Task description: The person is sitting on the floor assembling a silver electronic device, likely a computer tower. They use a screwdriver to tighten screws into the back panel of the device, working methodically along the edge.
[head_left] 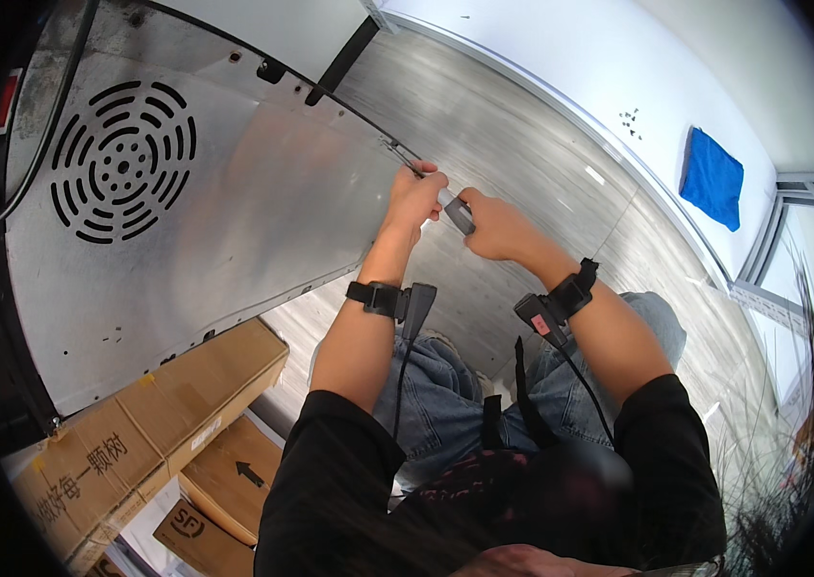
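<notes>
A large silvery metal panel (272, 202) with a round pattern of vent slots fills the left side. At its far right corner, my left hand (413, 200) is closed around the front part of what looks like a screwdriver. The grey handle of that screwdriver (461, 217) sits in my right hand (501, 227), whose fingers wrap its rear end. The thin shaft points up and left along the panel's edge. Its tip, and any screw there, are too small to make out.
Long cardboard boxes (166, 423) lie below the panel at the lower left. A white surface (570, 58) at the upper right carries a blue cloth (713, 179) and several small dark screw-like pieces (630, 123). Grey wood-look floor (484, 125) lies between. Cables hang from both wrist straps.
</notes>
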`<state>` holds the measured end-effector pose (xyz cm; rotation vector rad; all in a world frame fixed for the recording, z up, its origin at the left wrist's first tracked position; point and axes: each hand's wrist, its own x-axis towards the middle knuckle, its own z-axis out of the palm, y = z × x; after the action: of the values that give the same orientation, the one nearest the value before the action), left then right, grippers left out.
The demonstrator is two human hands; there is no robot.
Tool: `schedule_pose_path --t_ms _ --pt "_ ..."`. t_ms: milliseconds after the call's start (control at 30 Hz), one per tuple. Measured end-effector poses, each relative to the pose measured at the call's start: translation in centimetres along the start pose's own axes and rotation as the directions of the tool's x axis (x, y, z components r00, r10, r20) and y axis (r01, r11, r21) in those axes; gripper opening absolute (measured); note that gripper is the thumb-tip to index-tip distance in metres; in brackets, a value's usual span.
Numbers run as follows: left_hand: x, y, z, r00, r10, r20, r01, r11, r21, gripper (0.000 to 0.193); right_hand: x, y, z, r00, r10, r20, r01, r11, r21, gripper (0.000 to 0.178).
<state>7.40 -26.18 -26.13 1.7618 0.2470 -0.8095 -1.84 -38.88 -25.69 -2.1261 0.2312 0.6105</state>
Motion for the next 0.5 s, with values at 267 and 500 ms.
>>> schedule_pose_path --t_ms 267,500 --pt "-0.1 0.4 0.0 0.999 -0.018 0.038 0.017 0.999 0.04 0.033 -0.3 0.5 0.7 0.987 -0.113 -0.113 0.109 0.993 -0.043 0.044" --pt "0.1 0.2 0.0 0.999 -0.02 0.03 0.02 1.0 0.001 0.041 0.4 1.3 0.4 0.998 -0.047 -0.034 0.047 0.999 -0.002 0.044"
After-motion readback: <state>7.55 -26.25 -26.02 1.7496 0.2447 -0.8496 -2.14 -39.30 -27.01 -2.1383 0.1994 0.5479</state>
